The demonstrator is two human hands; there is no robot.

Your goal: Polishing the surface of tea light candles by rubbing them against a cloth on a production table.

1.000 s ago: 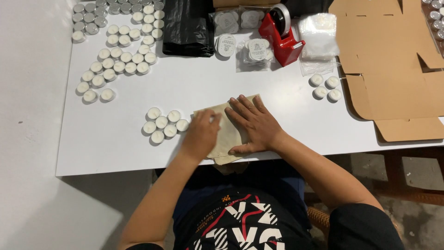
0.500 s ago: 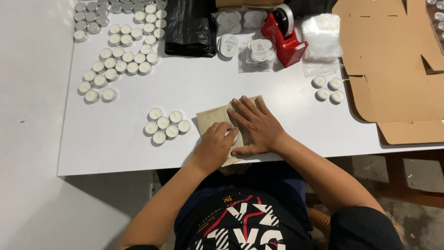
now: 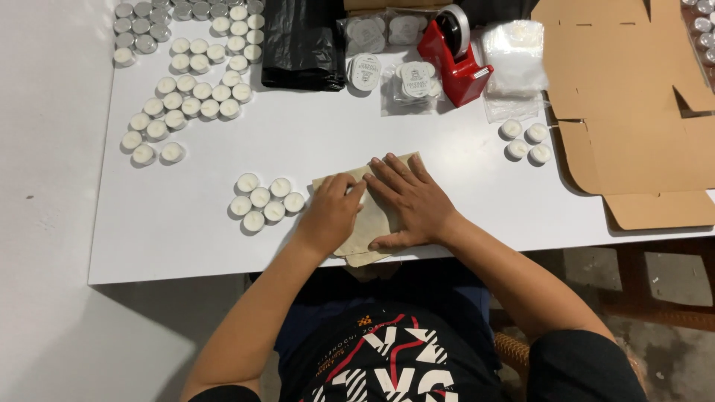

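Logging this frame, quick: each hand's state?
Left hand: curled, pressing on the brown paper bag.
Right hand: open, flat on the bag.

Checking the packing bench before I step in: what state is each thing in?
Brown paper bag: flat, pressed under both hands.
Left hand: fingers curled on it.
Right hand: palm spread flat.
Tealights: loose, upright.
Cardboard box: unfolded flat.
Tape dispenser: upright, loaded.
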